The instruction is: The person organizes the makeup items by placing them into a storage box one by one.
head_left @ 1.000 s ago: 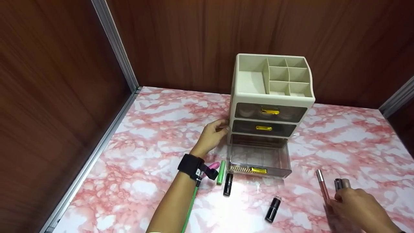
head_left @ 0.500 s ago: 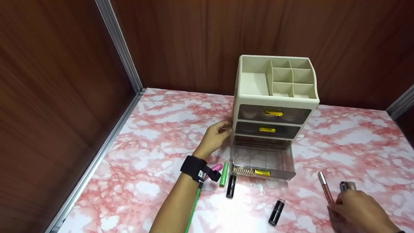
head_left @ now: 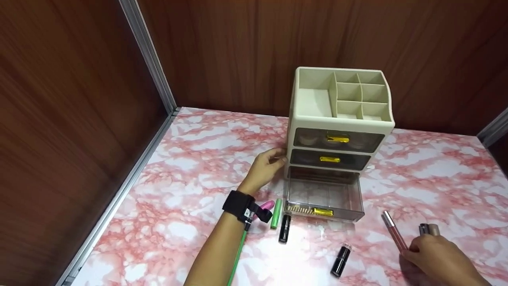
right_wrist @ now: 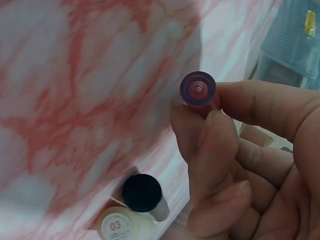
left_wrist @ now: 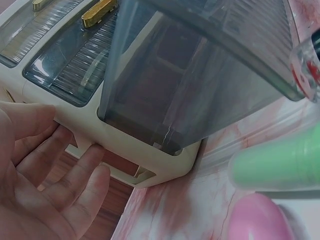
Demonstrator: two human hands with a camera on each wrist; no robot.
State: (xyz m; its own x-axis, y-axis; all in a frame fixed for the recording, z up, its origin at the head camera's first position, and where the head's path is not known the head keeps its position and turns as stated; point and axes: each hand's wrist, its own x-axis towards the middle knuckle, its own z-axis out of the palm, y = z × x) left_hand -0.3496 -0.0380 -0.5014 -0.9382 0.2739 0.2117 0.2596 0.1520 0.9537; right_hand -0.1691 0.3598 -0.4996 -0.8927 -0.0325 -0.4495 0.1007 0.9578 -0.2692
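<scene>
The right hand (head_left: 438,254) pinches a pink lip gloss tube (head_left: 393,235) between thumb and fingers, its grip closed round the lower end, low over the marble bench (head_left: 190,167). The left hand (head_left: 265,169) rests with relaxed fingers against the cream drawer organizer (head_left: 313,99), beside its pulled-out bottom drawer (head_left: 323,198).

Legible text, one item: the number "03", printed in dark digits on the round cream-coloured end of a small tube (right_wrist: 119,226), seen in the right wrist view. It lies on the marble-patterned table (right_wrist: 75,100), touching a black-capped tube (right_wrist: 142,194) at its 1 o'clock. No other lettering, brand or sign is readable in any view.
</scene>
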